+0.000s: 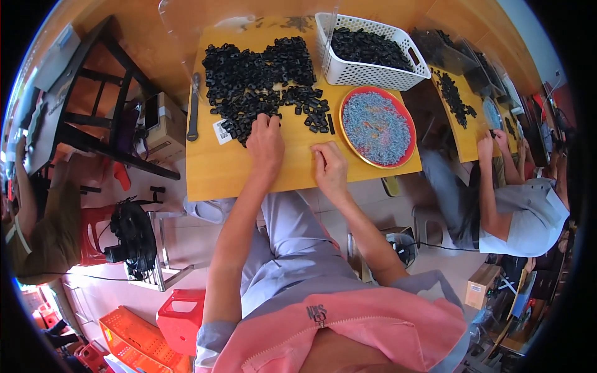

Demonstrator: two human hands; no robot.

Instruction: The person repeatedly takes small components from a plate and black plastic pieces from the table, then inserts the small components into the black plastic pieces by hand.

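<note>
Small black plastic parts lie in a wide heap on the yellow table. At the heap's near edge my left hand reaches down with bent fingers; its fingertips are among the parts, and what they grip is hidden. My right hand is just above the table, left of a round red dish with a yellow rim. Its thumb and fingers are curled together, and nothing can be made out in them. The dish holds many tiny bluish-grey pieces, perhaps screws.
A white perforated basket of black parts stands at the back right. A long dark tool lies along the left edge, near a white label. A clear panel rises behind. Another person works at a table on the right.
</note>
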